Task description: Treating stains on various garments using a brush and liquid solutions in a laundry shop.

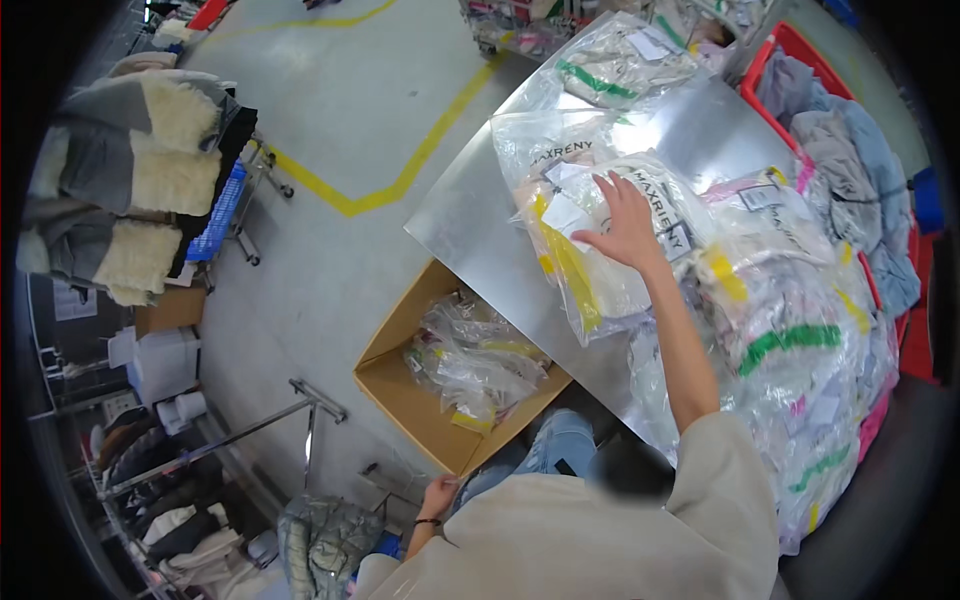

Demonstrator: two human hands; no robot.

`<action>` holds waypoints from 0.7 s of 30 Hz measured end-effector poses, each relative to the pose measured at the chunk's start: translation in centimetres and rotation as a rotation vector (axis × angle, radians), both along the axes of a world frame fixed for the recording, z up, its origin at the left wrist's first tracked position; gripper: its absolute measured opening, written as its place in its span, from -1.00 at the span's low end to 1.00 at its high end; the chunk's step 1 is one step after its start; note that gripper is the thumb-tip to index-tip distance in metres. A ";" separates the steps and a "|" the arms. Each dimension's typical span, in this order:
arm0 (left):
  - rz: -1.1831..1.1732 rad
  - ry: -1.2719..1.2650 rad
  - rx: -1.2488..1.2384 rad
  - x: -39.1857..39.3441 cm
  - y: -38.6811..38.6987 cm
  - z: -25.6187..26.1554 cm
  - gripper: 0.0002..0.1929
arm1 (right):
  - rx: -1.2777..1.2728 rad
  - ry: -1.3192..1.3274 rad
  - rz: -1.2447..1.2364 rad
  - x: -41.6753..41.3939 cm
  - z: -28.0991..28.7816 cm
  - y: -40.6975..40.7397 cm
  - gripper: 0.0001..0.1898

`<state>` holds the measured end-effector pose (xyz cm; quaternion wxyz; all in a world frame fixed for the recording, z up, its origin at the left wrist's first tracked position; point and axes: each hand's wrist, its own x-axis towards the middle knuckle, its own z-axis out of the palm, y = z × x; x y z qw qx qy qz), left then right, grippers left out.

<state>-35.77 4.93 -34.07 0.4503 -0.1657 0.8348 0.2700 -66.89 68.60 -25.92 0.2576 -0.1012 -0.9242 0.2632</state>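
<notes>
My right hand (626, 225) reaches over a clear plastic bag (622, 292) of pale clothing, fingers spread. Dark printed writing and yellow tape mark this bag, and a white paper label (566, 214) lies by my thumb. Whether the fingertips touch the plastic is hard to tell. Low on the left, my left hand (439, 495) has its fingers curled at the near corner of an open cardboard box (409, 409). Inside the box lie crumpled clear plastic bags (484, 360), some with yellow tape. The box stands against the edge of a metal table (465, 202).
Bagged garments (787, 360) pile up along the table's right side. Beyond them is a red crate (787, 112) of clothes. A loaded wire cart (517, 30) stands past the far edge. Leftward are hanging fleece-trimmed garments (142, 165), a metal rack (210, 450) and a padded jacket (326, 540).
</notes>
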 end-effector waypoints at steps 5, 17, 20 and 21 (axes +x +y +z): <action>-0.166 0.091 0.111 -8.8 15.8 5.1 -0.68 | 0.317 -0.360 0.017 -1.4 -2.7 -0.5 -0.34; -0.183 0.608 0.429 -32.0 39.6 2.9 -0.37 | -0.872 0.574 -0.774 17.7 -2.3 24.1 -0.57; 0.109 0.554 0.631 -37.1 45.5 1.3 -0.03 | -0.993 0.660 -0.800 14.5 1.6 19.2 -0.60; 0.097 0.559 0.661 -38.0 46.5 0.7 0.01 | -1.029 0.700 -0.811 12.9 2.6 18.8 -0.61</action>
